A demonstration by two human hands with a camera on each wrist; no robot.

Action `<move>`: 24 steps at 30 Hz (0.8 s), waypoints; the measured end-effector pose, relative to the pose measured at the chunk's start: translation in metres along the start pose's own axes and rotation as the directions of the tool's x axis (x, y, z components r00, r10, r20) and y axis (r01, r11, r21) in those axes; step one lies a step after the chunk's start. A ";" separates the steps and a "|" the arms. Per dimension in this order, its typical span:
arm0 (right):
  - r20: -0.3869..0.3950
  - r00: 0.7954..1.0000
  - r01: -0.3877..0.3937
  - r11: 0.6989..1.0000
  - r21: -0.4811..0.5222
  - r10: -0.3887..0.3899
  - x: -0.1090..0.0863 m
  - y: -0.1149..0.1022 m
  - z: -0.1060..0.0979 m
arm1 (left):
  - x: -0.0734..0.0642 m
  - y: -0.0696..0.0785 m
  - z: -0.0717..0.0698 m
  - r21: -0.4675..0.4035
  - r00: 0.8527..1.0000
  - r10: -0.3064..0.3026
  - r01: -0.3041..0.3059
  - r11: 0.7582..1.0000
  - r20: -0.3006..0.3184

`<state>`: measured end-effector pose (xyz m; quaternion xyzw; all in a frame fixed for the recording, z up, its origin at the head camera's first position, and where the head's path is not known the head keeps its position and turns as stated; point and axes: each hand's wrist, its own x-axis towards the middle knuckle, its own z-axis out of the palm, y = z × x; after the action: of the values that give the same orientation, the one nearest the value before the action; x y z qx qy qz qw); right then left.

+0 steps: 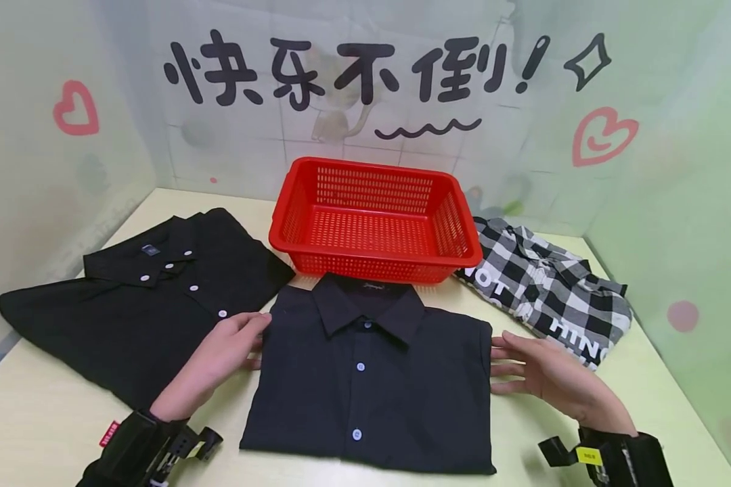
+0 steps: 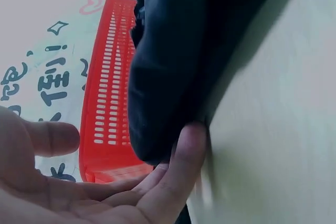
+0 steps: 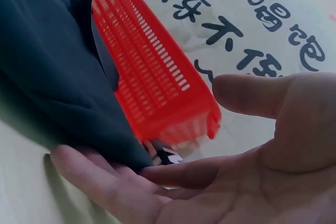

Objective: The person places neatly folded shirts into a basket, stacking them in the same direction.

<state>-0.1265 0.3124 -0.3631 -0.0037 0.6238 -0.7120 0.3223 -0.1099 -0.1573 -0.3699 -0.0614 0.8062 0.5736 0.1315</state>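
Note:
A dark navy button-up shirt [image 1: 402,385], folded into a near rectangle with its collar away from me, lies front side up on the table. At its left edge is my left hand [image 1: 234,348], its fingertips touching the cloth in the left wrist view and its thumb [image 2: 55,139] held apart. My right hand [image 1: 545,372] is at the opposite edge. Its extended fingers [image 3: 100,182] meet the shirt's side low down, partly beneath the fabric, and the thumb stands away. Neither hand pinches the cloth.
Behind the collar stands a red plastic basket [image 1: 374,260] with nothing inside. A black shirt [image 1: 140,325] with white buttons lies spread at left. To the right is a folded black-and-white checked shirt [image 1: 542,284]. Printed wall sheets enclose the table [image 1: 652,406] at the back and sides.

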 end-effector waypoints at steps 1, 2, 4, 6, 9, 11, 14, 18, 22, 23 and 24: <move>0.012 1.000 -0.007 1.000 0.027 0.007 0.001 0.001 0.000 | -0.001 -0.001 0.000 -0.011 1.000 0.002 -0.002 1.000 0.005; 0.021 1.000 -0.011 0.999 0.047 0.010 0.002 0.001 0.000 | -0.001 -0.001 0.001 -0.020 1.000 0.008 -0.008 1.000 0.010; 0.036 0.999 -0.013 0.997 0.078 0.010 0.002 0.002 0.000 | -0.002 -0.001 0.002 -0.044 1.000 0.009 -0.008 0.999 0.020; 0.064 0.998 -0.013 0.995 0.102 0.007 0.003 0.002 0.000 | -0.003 -0.002 0.004 -0.062 1.000 0.005 -0.004 0.998 0.023; 0.133 0.991 -0.010 0.991 0.135 -0.008 0.004 0.004 0.001 | -0.004 -0.001 0.006 -0.073 1.000 -0.003 0.004 0.997 0.015; 0.188 0.982 -0.009 0.987 0.161 -0.021 0.007 0.004 0.001 | -0.003 -0.001 0.007 -0.088 1.000 -0.006 0.006 0.996 -0.002; 0.249 0.967 0.000 0.978 0.208 -0.053 0.010 0.006 0.001 | 0.000 0.000 0.006 -0.186 1.000 0.007 -0.003 0.982 0.024; 0.307 0.948 -0.009 0.959 0.284 -0.082 0.015 0.011 0.001 | 0.000 -0.004 0.004 -0.377 0.993 0.042 0.002 0.926 0.110; 0.324 0.941 -0.025 0.936 0.352 -0.097 0.020 0.018 0.005 | -0.002 -0.009 0.008 -0.521 0.975 0.101 0.017 0.854 0.197; 0.321 0.942 -0.026 0.932 0.363 -0.099 0.020 0.019 0.006 | -0.002 -0.010 0.009 -0.542 0.971 0.110 0.022 0.840 0.211; 0.316 0.944 -0.025 0.929 0.370 -0.100 0.021 0.021 0.008 | -0.002 -0.011 0.011 -0.561 0.969 0.115 0.030 0.827 0.221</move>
<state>-0.1301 0.2953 -0.3882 -0.0740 0.4163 -0.8118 0.4028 -0.1033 -0.1510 -0.3829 -0.0079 0.5812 0.7904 0.1935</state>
